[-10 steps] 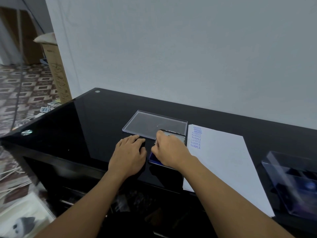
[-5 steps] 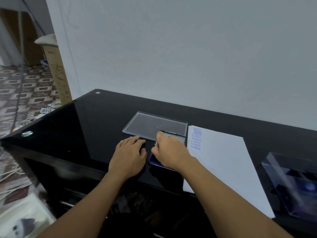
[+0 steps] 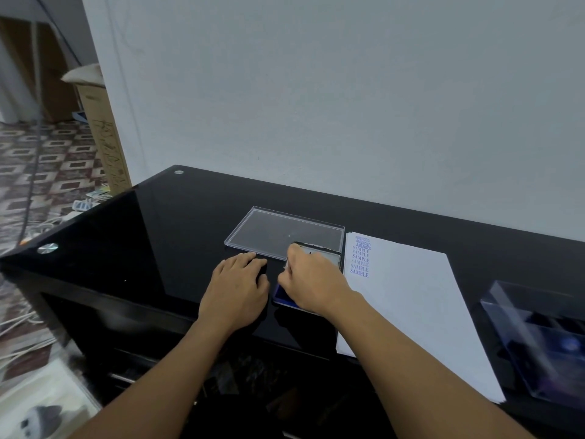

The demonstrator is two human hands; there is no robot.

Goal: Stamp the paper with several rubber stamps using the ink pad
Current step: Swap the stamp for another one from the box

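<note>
Table [image 3: 158,236]: a glossy black top is being viewed from above, with both forearms being stretched across its near edge.
Clear box [image 3: 538,340]: a see-through container is being kept at the near right edge of the table; dark things are being held inside it, too blurred to name.
Paper [image 3: 418,305]: a white sheet is being laid flat just left of the clear box, its near corner being let past the table's edge.
Left hand [image 3: 235,289]: it is being rested palm down on the table, fingers wide and relaxed, just left of the ink pad.
Right hand [image 3: 311,280]: it is being held curled, knuckles up, over the ink pad; whether a stamp is being gripped underneath cannot be told.
Ink pad [image 3: 281,295]: a blue pad is being mostly covered by the right hand, between the left hand and the paper; its open lid [image 3: 330,259] is being shown behind the knuckles.
Stamped words [image 3: 361,258]: "AMENDED" and "SAMPLE" are being shown in a blue column at the paper's far left corner.
Clear tray [image 3: 278,229]: a shallow transparent tray is being left flat just beyond the hands.
Wall [image 3: 348,106]: a plain pale wall is being seen behind the table.
Cardboard box [image 3: 104,137]: it is being stood upright on the patterned floor, far left.
</note>
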